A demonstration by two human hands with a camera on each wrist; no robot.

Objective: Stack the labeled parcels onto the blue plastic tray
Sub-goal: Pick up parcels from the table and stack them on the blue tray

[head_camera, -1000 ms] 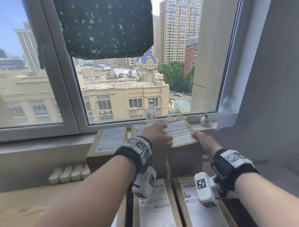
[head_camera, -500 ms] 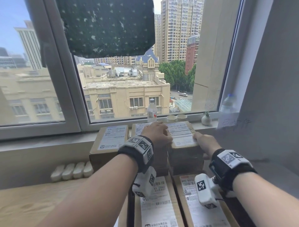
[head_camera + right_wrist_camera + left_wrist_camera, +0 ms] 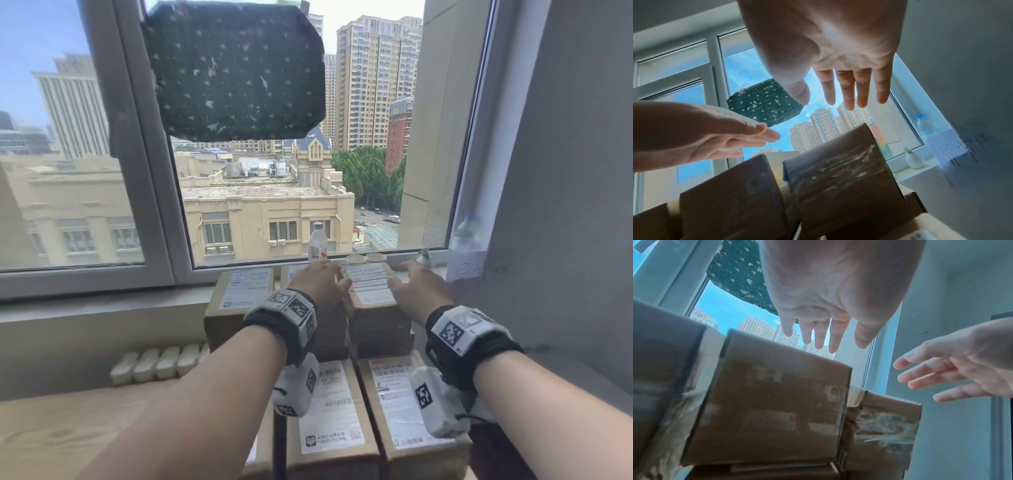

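Both hands hovered with a released grip, fingers straight: the left hand [image 3: 320, 281] and right hand [image 3: 419, 291] were just above the top parcel [image 3: 371, 286], apart from it in the wrist views. That parcel sat atop a stack by the windowsill [image 3: 102, 305], beside another labeled parcel [image 3: 245, 291]. Two more parcels [image 3: 334, 411] lay nearer on the worktop [image 3: 68, 428].

High-rise room, likely an office: city towers fill the window [image 3: 260, 192], labeled parcels [image 3: 373, 291] stacked beneath the sill.
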